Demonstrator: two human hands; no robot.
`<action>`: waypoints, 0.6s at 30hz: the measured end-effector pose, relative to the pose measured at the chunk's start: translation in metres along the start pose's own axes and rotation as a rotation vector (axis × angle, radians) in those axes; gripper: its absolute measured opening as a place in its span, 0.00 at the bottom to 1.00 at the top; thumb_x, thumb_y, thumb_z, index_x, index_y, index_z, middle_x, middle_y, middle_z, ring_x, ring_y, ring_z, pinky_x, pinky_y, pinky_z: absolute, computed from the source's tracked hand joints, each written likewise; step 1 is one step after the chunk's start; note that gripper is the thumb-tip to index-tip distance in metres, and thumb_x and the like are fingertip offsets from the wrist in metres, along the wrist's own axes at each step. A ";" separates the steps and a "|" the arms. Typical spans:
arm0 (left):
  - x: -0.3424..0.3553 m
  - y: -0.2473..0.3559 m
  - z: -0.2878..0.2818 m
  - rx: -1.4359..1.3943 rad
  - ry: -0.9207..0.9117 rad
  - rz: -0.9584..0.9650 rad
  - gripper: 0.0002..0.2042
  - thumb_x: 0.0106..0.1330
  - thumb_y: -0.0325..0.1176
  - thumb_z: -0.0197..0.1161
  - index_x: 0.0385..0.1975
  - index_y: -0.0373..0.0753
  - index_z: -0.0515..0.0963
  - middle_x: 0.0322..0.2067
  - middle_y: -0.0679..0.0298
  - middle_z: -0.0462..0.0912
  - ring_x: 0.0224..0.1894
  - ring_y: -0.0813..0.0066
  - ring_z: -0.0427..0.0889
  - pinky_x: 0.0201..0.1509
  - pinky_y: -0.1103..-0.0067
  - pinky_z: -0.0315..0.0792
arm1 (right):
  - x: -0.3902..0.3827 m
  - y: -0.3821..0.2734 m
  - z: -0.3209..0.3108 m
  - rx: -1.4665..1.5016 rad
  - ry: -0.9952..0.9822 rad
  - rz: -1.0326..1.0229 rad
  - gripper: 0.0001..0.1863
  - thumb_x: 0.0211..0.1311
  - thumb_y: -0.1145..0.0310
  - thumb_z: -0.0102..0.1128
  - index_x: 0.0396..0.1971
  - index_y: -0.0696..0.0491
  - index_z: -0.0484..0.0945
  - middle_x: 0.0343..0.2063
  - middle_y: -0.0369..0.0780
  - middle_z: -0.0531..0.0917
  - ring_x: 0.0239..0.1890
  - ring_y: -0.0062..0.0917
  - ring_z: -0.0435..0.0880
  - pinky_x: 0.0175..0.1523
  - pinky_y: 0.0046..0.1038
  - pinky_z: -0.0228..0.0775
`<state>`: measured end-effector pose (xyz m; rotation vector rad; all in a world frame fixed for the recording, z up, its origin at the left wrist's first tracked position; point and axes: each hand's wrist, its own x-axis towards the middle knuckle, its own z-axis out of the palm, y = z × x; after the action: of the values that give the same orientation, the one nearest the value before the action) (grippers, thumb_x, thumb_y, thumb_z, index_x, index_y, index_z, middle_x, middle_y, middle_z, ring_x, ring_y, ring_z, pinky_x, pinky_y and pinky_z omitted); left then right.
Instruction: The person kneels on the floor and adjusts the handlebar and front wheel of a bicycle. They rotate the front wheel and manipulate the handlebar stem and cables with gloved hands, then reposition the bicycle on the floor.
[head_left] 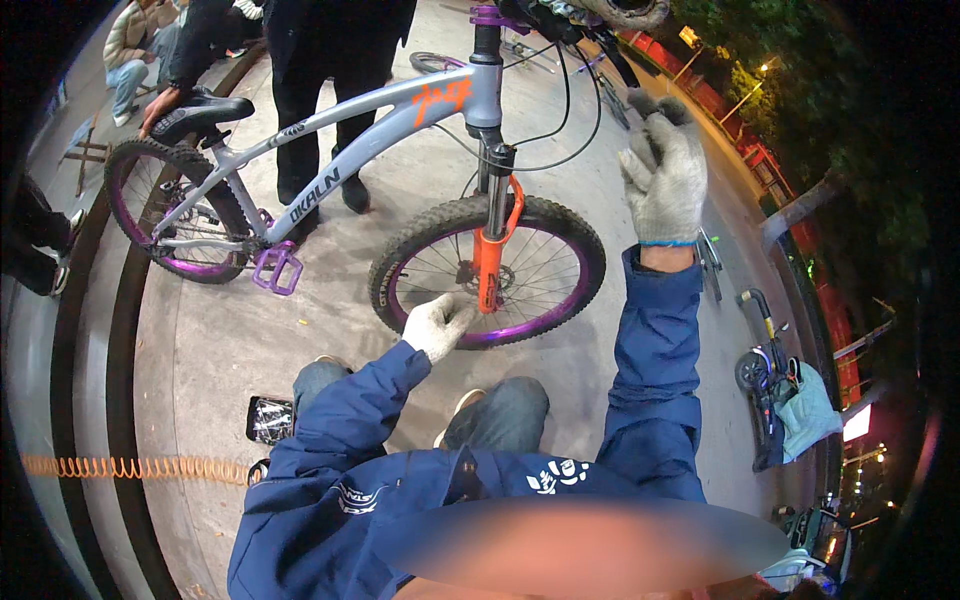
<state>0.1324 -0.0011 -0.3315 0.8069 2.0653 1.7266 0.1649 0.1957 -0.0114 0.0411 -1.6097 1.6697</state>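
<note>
The purple-rimmed, black-tyred bicycle wheel (507, 274) stands upright just ahead-right of my white-gloved left hand (438, 329), the nearer; my greyish-gloved right hand (667, 185) is raised well apart. I can't tell if either grips anything.

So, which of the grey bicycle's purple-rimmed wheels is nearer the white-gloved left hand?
The front wheel, beside the orange fork leg; the rear wheel stands farther from the left hand.
</note>
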 end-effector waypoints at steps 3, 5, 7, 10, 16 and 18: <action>-0.001 0.001 0.001 -0.003 0.019 0.009 0.14 0.71 0.38 0.66 0.49 0.35 0.83 0.36 0.58 0.88 0.36 0.78 0.82 0.46 0.76 0.77 | 0.007 -0.001 0.005 0.197 0.013 0.158 0.12 0.70 0.64 0.64 0.50 0.51 0.79 0.39 0.34 0.83 0.23 0.10 0.68 0.22 0.14 0.60; -0.001 0.000 0.002 -0.035 0.001 -0.016 0.14 0.71 0.38 0.66 0.48 0.34 0.82 0.36 0.59 0.88 0.36 0.78 0.82 0.46 0.77 0.77 | 0.010 -0.002 0.011 0.057 -0.009 0.060 0.13 0.69 0.63 0.66 0.49 0.51 0.81 0.35 0.33 0.83 0.25 0.13 0.72 0.25 0.16 0.63; -0.001 -0.001 0.002 -0.020 -0.013 -0.014 0.14 0.71 0.38 0.66 0.47 0.34 0.82 0.35 0.59 0.87 0.36 0.78 0.81 0.46 0.77 0.76 | 0.013 -0.004 0.019 -0.233 0.000 -0.198 0.13 0.67 0.62 0.70 0.46 0.52 0.84 0.27 0.30 0.81 0.29 0.17 0.77 0.30 0.20 0.69; -0.002 -0.004 0.003 -0.073 -0.021 -0.026 0.13 0.71 0.38 0.67 0.46 0.35 0.83 0.34 0.59 0.87 0.35 0.78 0.80 0.45 0.77 0.76 | 0.018 -0.008 0.028 -0.800 0.122 -0.712 0.16 0.60 0.63 0.76 0.46 0.50 0.86 0.30 0.30 0.84 0.27 0.13 0.77 0.31 0.21 0.71; 0.000 -0.009 0.009 -0.026 -0.005 0.013 0.14 0.70 0.40 0.68 0.45 0.35 0.83 0.32 0.57 0.86 0.34 0.75 0.81 0.43 0.76 0.76 | 0.034 -0.016 0.035 -1.043 0.047 -1.045 0.16 0.57 0.65 0.78 0.45 0.49 0.89 0.33 0.35 0.87 0.29 0.16 0.79 0.38 0.23 0.76; 0.002 -0.011 0.010 -0.021 -0.006 0.006 0.15 0.70 0.41 0.68 0.45 0.35 0.83 0.32 0.56 0.86 0.33 0.74 0.82 0.43 0.76 0.77 | 0.037 -0.017 0.034 -1.101 0.033 -1.001 0.15 0.56 0.65 0.78 0.45 0.49 0.89 0.32 0.34 0.87 0.29 0.15 0.79 0.38 0.22 0.75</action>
<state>0.1343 0.0064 -0.3437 0.8127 2.0396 1.7435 0.1326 0.1838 0.0290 0.2114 -1.8117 -0.0351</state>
